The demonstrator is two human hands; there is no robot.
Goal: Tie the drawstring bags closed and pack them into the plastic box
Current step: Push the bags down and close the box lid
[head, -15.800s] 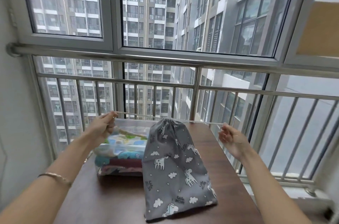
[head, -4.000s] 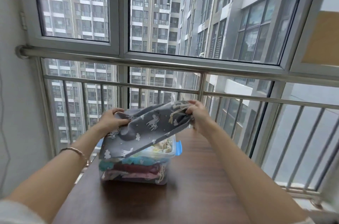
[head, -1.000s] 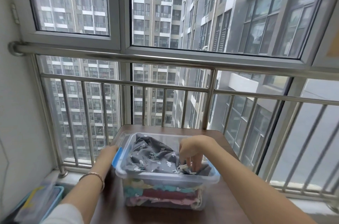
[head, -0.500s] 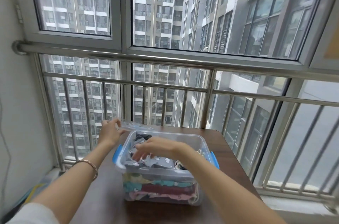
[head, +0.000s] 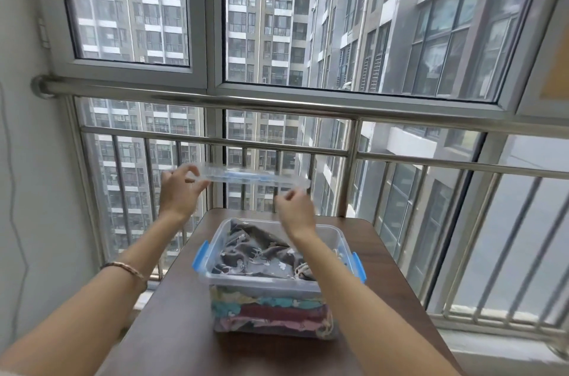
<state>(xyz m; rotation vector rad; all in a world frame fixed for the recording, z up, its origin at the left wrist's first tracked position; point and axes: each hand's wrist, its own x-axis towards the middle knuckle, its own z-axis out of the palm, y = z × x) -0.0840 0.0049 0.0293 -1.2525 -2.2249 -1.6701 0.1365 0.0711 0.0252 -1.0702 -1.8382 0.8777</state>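
Note:
A clear plastic box (head: 323,283) with blue side latches stands on the brown table (head: 172,329). The grey unicorn drawstring bag (head: 255,255) lies on top inside it, over several coloured bags stacked below. Above the box I hold its clear lid (head: 252,178) edge-on and level in the air. My left hand (head: 178,194) grips the lid's left end. My right hand (head: 292,209) is under the lid's right end, fingers curled at its edge.
A steel railing (head: 277,104) and window bars stand just behind the table, close to the raised lid. A white wall (head: 37,190) with a hanging cable is on the left. The table's right edge (head: 409,283) drops off beside the bars.
The grey bag was tied, lifted and pressed into the box. Since then my left hand has brought the lid up, and my right hand has left the bag and risen to the lid.

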